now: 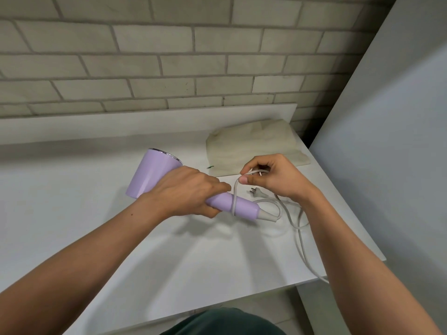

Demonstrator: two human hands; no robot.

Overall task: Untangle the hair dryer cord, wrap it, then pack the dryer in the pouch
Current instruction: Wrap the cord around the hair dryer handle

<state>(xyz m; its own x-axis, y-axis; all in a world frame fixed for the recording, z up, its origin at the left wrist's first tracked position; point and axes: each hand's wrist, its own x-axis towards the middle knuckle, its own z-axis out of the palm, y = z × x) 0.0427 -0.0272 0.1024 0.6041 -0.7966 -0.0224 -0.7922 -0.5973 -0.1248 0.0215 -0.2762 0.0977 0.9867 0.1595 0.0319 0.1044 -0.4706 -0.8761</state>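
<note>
Nearest the camera, a dark green garment (225,321) showed at the bottom edge of the view, and both bare forearms reached forward over the white table (96,213). On the near right, the white cord (300,240) ran off the table's right edge, then curved back up across the surface in loose loops below the right wrist. The lilac hair dryer (154,174) was held just above the middle of the table, its wide barrel pointing left and far, its handle pointing right and near. The left hand (186,189) was wrapped around the handle where it meets the barrel, fingers curled tight on it. One turn of cord crossed over the bare part of the handle to the right of that hand, and the grey strain relief (267,215) at the handle's end led into a loop of cord. The right hand (273,177) was raised just right of the handle, with thumb and fingers pinched narrowly on a bend of the cord. The plug (257,192) lay on the table beneath that hand, prongs pointing left. Farther back on the right, the cream fabric pouch (254,146) lay flat, apart from the dryer. A small green item (210,167), too small to identify, lay at its left edge. A pale brick wall (145,56) stood behind the table.
</note>
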